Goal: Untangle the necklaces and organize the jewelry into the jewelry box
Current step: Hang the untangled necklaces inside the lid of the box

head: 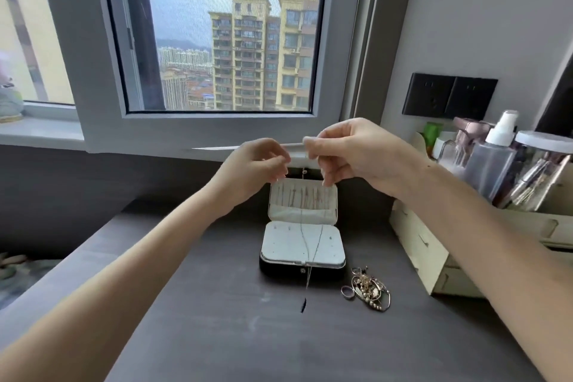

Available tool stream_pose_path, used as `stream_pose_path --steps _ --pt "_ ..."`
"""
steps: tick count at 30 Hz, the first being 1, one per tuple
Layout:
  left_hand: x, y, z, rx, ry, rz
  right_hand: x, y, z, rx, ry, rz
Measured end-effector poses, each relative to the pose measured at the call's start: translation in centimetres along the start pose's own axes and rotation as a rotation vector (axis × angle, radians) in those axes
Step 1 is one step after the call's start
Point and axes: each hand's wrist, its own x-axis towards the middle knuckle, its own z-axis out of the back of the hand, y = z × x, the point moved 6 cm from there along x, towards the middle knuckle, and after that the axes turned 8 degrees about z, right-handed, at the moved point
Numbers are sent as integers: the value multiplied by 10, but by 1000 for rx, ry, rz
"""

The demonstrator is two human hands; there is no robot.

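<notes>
A small black jewelry box [302, 267] stands open in the middle of the dark table, with a white padded tray and an upright lid lined with chains. Both hands are raised above the lid. My left hand [257, 164] and my right hand [350, 155] each pinch an end of a thin necklace chain [305, 242]. The chain hangs down in two strands over the tray and ends in a small dark pendant [303, 304] just above the table in front of the box. A tangled pile of jewelry [369, 287] with rings lies to the right of the box.
A cream wooden organizer [434, 245] with drawers stands at the right, holding a spray bottle [496, 155], a clear jar [542, 170] and other cosmetics. Behind the box are the window sill and frame [192, 133]. The table's left edge drops off toward the floor.
</notes>
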Motion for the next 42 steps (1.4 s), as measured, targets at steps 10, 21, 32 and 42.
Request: stream_pose_path --steps 10,21,32,42 --pt "64 129 -41 585 -257 -25 74 -5 22 101 -79 66" --pt "81 172 -75 687 -277 -108 145 -35 30 25 -155 121" --pt "86 189 -75 361 -212 -86 187 -54 23 45 -195 124" --pt "80 183 -71 259 -237 -118 195 -63 26 43 -225 120"
